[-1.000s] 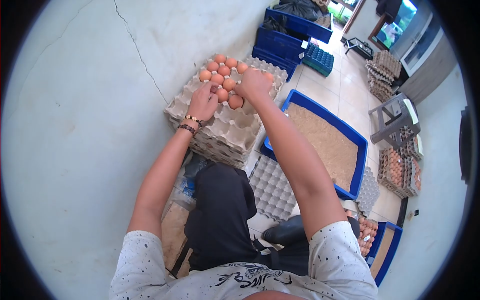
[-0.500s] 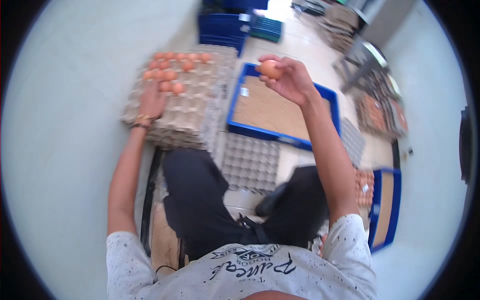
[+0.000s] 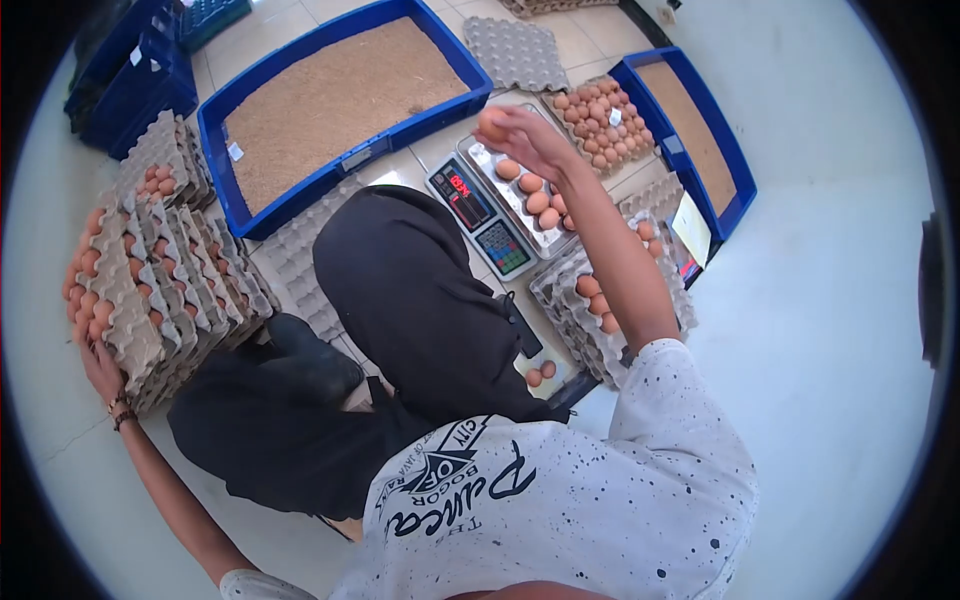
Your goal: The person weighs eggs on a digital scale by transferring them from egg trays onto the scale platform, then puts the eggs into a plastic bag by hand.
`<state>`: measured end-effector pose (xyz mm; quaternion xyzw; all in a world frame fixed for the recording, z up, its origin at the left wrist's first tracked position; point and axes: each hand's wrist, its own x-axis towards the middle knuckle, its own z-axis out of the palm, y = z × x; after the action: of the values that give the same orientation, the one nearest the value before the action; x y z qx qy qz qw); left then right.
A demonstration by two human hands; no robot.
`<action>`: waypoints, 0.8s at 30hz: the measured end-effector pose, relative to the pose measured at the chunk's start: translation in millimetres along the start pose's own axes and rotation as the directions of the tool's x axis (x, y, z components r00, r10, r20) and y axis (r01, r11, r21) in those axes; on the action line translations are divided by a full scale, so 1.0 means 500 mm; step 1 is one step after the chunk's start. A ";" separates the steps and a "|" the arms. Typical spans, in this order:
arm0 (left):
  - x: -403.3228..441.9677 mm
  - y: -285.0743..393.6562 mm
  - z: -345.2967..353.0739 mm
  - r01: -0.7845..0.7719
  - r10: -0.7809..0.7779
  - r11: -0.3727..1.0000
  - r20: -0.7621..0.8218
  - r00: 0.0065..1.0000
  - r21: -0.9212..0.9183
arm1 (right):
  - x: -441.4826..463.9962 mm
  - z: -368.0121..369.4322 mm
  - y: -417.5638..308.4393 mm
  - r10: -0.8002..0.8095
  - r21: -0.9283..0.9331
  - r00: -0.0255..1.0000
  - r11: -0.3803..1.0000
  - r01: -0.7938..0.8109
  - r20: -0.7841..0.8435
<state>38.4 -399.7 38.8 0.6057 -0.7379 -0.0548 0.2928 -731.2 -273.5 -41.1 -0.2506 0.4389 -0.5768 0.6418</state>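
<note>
My right hand (image 3: pixel 528 140) holds a brown egg (image 3: pixel 492 124) above the metal pan (image 3: pixel 545 236) of a digital scale (image 3: pixel 468 205) with a lit red display. Several eggs (image 3: pixel 537 202) lie in the pan, below my hand. At the far left, my left hand (image 3: pixel 102 370) rests against the lower edge of a tall stack of grey egg trays (image 3: pixel 140 335), its fingers beside the eggs (image 3: pixel 94 312) there. Whether those fingers hold an egg is hard to make out.
A blue tray of brown grain-like material (image 3: pixel 340 100) stands beyond my knees. Right of the scale are a full egg tray (image 3: pixel 602 122), another blue tray (image 3: pixel 690 150) and stacked trays with some eggs (image 3: pixel 590 325). Two eggs (image 3: pixel 540 374) lie near my leg.
The view has swung right, bringing the scale into sight. My right hand has lifted an egg from the tray stack and carried it over to the scale. My left hand stays at the stack.
</note>
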 end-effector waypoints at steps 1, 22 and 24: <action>-0.002 0.000 -0.003 0.009 -0.009 1.000 0.007 1.000 0.003 | -0.010 -0.054 0.031 0.053 -0.140 0.995 0.988 -0.065 -0.085; -0.009 -0.063 -0.016 0.138 -0.138 0.990 0.016 0.990 -0.018 | -0.117 -0.173 0.252 -0.293 -0.927 0.954 -0.372 -0.049 0.067; -0.008 -0.032 -0.013 0.097 -0.097 0.995 0.026 0.995 -0.017 | -0.119 -0.174 0.251 -0.293 -0.928 0.954 -0.369 -0.046 0.069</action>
<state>55.8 -398.4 35.8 0.6373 -0.7107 -0.0834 0.2861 -737.0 -174.1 -171.0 -0.6539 0.7535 -0.0561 0.0389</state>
